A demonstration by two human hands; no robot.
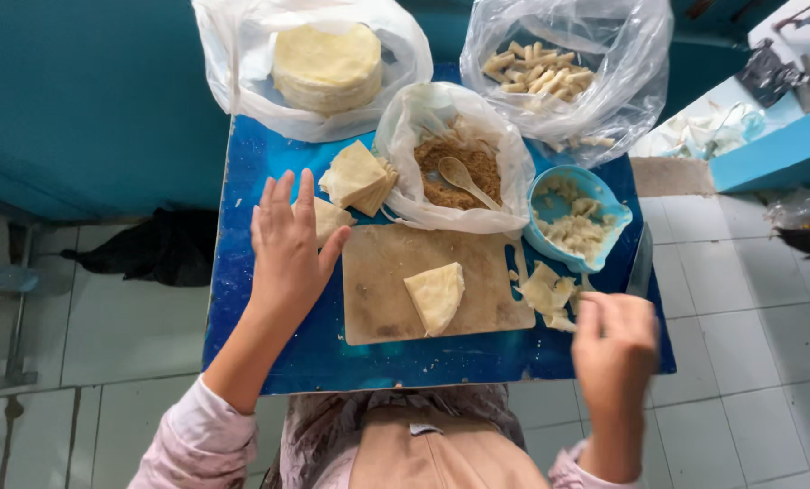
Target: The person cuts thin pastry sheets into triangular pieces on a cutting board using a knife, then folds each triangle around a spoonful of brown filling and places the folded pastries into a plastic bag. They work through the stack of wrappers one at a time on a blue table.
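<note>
**Hands over a blue surface with folded wrappers and filling**

Left hand (pixel 289 240) open, fingers spread and flat, hovering over the left part of the blue surface (pixel 242 308), partly covering a pale folded wrapper (pixel 330 217). A stack of folded wrappers (pixel 358 177) sits just beyond its fingertips. Right hand (pixel 615 333) raised at the surface's right edge, blurred; fingers curled in, can't tell if it holds anything. Loose wrapper scraps (pixel 550 294) lie just left of it.

Wooden cutting board (pixel 387 290) in the middle between the hands, one folded wrapper piece (pixel 437 294) on it. Behind the board: open plastic bag of brown filling (pixel 446 167) with a spoon (pixel 464 177) in it. Blue bowl (pixel 595 195) with pale chunks to the right. At the far edge, a bag with a stack of round wrappers (pixel 326 65) and a bag of finished rolls (pixel 539 71). White tiled floor (pixel 740 299) around.
</note>
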